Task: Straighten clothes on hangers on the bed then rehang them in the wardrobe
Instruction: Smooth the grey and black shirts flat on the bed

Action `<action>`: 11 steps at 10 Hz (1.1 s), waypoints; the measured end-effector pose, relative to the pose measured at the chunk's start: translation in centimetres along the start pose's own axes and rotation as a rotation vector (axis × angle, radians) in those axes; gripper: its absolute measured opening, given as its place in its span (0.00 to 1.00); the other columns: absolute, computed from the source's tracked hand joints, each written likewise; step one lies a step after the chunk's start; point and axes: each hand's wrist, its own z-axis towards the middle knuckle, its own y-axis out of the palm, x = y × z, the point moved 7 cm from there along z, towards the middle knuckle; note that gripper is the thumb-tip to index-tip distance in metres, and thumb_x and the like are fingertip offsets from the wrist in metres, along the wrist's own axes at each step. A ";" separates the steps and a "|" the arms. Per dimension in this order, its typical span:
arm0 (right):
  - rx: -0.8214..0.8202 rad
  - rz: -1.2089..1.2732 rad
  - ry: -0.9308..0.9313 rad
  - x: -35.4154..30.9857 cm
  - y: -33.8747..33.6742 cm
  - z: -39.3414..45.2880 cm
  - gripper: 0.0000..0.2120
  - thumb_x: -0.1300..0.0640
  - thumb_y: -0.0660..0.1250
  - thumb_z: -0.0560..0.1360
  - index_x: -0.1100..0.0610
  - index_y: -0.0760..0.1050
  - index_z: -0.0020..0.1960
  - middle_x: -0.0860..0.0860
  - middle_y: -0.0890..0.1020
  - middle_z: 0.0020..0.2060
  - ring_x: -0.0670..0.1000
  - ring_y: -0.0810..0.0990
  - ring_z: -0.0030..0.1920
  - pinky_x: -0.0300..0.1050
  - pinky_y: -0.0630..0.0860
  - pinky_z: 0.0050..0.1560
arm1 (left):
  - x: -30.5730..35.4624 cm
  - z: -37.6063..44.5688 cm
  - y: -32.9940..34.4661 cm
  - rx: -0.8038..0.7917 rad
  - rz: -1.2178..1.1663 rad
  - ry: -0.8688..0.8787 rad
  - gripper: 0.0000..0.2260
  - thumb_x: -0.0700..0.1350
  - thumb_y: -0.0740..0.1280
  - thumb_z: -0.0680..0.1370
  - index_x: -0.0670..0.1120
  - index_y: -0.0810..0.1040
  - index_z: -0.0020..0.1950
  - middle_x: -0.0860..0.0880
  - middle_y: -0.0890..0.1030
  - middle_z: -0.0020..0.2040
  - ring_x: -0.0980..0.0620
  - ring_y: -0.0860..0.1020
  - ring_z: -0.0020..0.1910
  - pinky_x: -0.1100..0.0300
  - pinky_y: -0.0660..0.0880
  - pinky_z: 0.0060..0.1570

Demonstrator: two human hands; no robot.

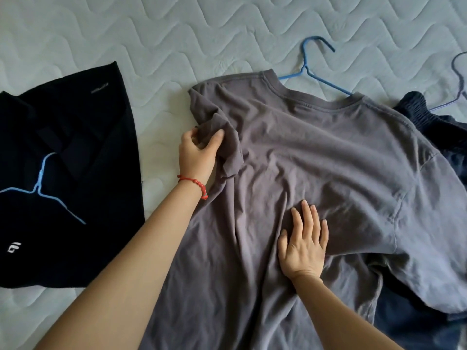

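Note:
A grey T-shirt (316,157) lies spread on the bed, with a blue hanger (313,72) poking out of its neck at the top. My left hand (198,155) grips the bunched left sleeve of the grey T-shirt. Lower down, my right hand (303,243) presses flat on the shirt's front with straight fingers. A black garment (75,173) lies to the left with a light-blue hanger (41,188) resting on top of it.
A dark navy garment (439,122) lies partly under the grey shirt at the right, with another hanger (458,79) sticking out near the frame's edge. The pale quilted mattress (177,41) stretches across the top of the view.

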 end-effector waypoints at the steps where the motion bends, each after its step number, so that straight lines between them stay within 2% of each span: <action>1: 0.005 0.000 -0.001 0.0 0.0 0.0 0.25 0.50 0.55 0.70 0.58 0.66 0.65 0.58 0.69 0.69 0.56 0.60 0.70 0.49 0.45 0.72 | 0.2 0.0 0.1 0.006 0.084 0.058 0.16 0.47 0.73 0.70 0.42 0.78 0.54 0.53 0.77 0.39 0.53 0.77 0.43 0.57 0.79 0.49; 2: 0.003 -0.005 -0.005 0.1 0.1 -0.1 0.25 0.50 0.54 0.70 0.58 0.66 0.65 0.58 0.69 0.69 0.56 0.60 0.70 0.50 0.45 0.72 | 0.0 -0.2 0.0 -0.001 0.139 0.097 0.04 0.42 0.71 0.70 0.45 0.81 0.43 0.54 0.76 0.32 0.52 0.78 0.35 0.50 0.80 0.47; 3: 0.001 -0.005 -0.009 0.0 0.1 -0.1 0.25 0.50 0.54 0.70 0.58 0.66 0.65 0.58 0.69 0.69 0.56 0.60 0.71 0.50 0.45 0.72 | -0.6 -1.0 0.1 -0.042 0.066 0.059 0.06 0.39 0.69 0.72 0.48 0.77 0.35 0.50 0.78 0.31 0.57 0.79 0.28 0.54 0.80 0.39; 4: -0.002 -0.004 0.002 0.1 0.1 -0.2 0.25 0.50 0.54 0.71 0.57 0.64 0.66 0.57 0.68 0.70 0.55 0.59 0.71 0.49 0.44 0.72 | -0.7 -1.4 0.4 -0.050 0.067 0.042 0.05 0.47 0.72 0.70 0.46 0.80 0.41 0.47 0.81 0.36 0.46 0.82 0.39 0.51 0.80 0.46; 5: 0.003 0.000 0.002 0.0 0.0 -0.2 0.25 0.50 0.53 0.71 0.56 0.64 0.66 0.57 0.68 0.70 0.55 0.59 0.71 0.48 0.44 0.73 | -1.2 -1.0 1.2 -0.097 0.022 -0.083 0.10 0.49 0.74 0.67 0.44 0.80 0.40 0.47 0.82 0.34 0.45 0.82 0.39 0.49 0.80 0.48; 6: 0.001 0.003 0.001 0.0 0.0 -0.2 0.25 0.49 0.53 0.71 0.57 0.64 0.66 0.57 0.68 0.70 0.54 0.58 0.71 0.48 0.43 0.72 | -1.1 -1.0 1.7 -0.149 -0.054 -0.139 0.05 0.41 0.71 0.71 0.40 0.80 0.37 0.54 0.77 0.19 0.57 0.76 0.23 0.59 0.79 0.37; 7: 0.001 0.011 0.000 0.1 0.0 -0.2 0.25 0.49 0.54 0.71 0.57 0.65 0.65 0.57 0.68 0.70 0.54 0.58 0.71 0.48 0.43 0.72 | -0.8 -1.6 -0.5 -0.085 -0.182 -0.147 0.10 0.37 0.68 0.73 0.44 0.75 0.32 0.51 0.77 0.24 0.61 0.73 0.17 0.68 0.74 0.25; 8: -0.005 0.015 0.001 0.1 -0.1 -0.3 0.25 0.49 0.53 0.71 0.57 0.64 0.66 0.57 0.68 0.70 0.54 0.58 0.71 0.47 0.43 0.72 | -2.1 -3.0 -6.1 0.067 -0.261 -0.160 0.10 0.36 0.67 0.74 0.44 0.73 0.34 0.50 0.77 0.26 0.61 0.74 0.18 0.69 0.74 0.24; 9: -0.013 0.025 0.004 0.0 -0.1 -0.2 0.25 0.49 0.53 0.71 0.57 0.65 0.66 0.57 0.68 0.70 0.54 0.58 0.71 0.47 0.42 0.73 | -5.5 -5.6 -12.3 0.217 -0.207 -0.175 0.08 0.36 0.66 0.75 0.43 0.74 0.36 0.50 0.76 0.24 0.60 0.76 0.19 0.70 0.73 0.23; 10: -0.018 0.019 0.005 0.0 -0.1 -0.3 0.25 0.49 0.53 0.71 0.58 0.65 0.65 0.57 0.67 0.70 0.55 0.58 0.71 0.47 0.42 0.73 | -9.4 -7.5 -16.0 0.272 -0.070 -0.238 0.01 0.36 0.65 0.76 0.39 0.75 0.46 0.46 0.75 0.32 0.62 0.77 0.21 0.72 0.74 0.24; 11: -0.010 0.021 0.004 -0.1 -0.3 -0.3 0.25 0.49 0.52 0.71 0.58 0.65 0.65 0.57 0.67 0.70 0.55 0.58 0.71 0.47 0.42 0.73 | -11.9 -7.3 -17.0 0.219 0.059 -0.268 0.07 0.37 0.65 0.75 0.34 0.76 0.49 0.47 0.76 0.33 0.57 0.78 0.30 0.65 0.76 0.34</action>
